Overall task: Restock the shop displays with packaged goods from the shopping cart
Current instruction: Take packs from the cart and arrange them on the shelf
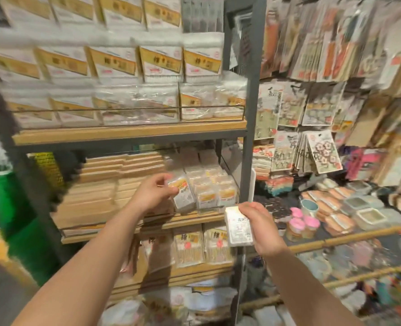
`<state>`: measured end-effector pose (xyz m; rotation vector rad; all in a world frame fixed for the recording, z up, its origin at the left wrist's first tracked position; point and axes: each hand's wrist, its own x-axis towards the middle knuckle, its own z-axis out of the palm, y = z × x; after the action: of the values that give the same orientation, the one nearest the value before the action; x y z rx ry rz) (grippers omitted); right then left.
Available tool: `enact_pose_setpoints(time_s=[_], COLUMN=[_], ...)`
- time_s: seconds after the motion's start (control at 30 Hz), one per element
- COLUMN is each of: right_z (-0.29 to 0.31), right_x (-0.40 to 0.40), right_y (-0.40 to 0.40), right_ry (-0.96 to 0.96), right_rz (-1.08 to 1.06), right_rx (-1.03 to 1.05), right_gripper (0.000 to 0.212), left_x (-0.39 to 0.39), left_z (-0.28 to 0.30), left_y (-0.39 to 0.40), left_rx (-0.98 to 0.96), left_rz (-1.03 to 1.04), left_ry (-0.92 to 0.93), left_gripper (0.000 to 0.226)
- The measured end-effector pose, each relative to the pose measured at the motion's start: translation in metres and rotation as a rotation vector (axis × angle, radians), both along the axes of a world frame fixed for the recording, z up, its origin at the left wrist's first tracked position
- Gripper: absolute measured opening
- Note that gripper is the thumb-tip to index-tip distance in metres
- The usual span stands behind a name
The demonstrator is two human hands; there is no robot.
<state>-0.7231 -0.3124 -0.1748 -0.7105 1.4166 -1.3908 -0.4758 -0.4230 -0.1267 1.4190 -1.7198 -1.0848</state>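
The left hand reaches forward to the middle wooden shelf of a grey metal rack and pinches a small clear plastic packet with a white and orange label. Its thumb lies on the packet's near face and the other fingers curl over the packet's upper left edge, so the fingers are clamped on it. The packet stands nearly upright, its long axis running up and down and leaning a little to the left at the top, its printed face turned toward the camera. It sits at the left end of a row of similar small clear packets standing on that shelf, touching or just beside the nearest one; blur hides which.

The right hand is lower and nearer, in front of the rack's right post. It grips a second small white packet with printed text. The fingers wrap the packet's right side and top right corner, with the packet sticking out to the left of the palm. Its long axis runs roughly vertical, the top tilted slightly left, and the printed face points up toward the camera. This packet is held in the air, apart from the shelf.

Left of the row lie stacks of flat tan boxes. The shelf above carries larger white packs with gold labels.
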Motion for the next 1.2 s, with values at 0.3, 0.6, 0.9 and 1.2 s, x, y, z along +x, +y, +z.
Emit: enact_pose_setpoints(time_s=[0.3, 0.6, 0.9, 1.2], right_z=[-0.008, -0.01, -0.006, 0.008], right_x=[0.002, -0.004, -0.024, -0.046], right_y=[-0.045, -0.06, -0.053, -0.049], right_ry=[0.052, 0.125, 0.299, 0.346], right_rz=[0.064, 0.214, 0.276, 0.292], right_rx=[0.022, -0.04, -0.101, -0.07], right_gripper=[0.019, 0.023, 0.04, 0.024], left_x=[-0.007, -0.01, -0.002, -0.028], left_z=[-0.025, -0.041, -0.048, -0.022], left_y=[-0.031, -0.038, -0.042, -0.039], left_rx=[-0.238, -0.387, -0.374, -0.339], left_rz=[-0.105, -0.154, -0.159, -0.217], left_ry=[-0.307, -0.548, -0.602, -0.557], left_gripper=[0.051, 0.055, 0.059, 0.082])
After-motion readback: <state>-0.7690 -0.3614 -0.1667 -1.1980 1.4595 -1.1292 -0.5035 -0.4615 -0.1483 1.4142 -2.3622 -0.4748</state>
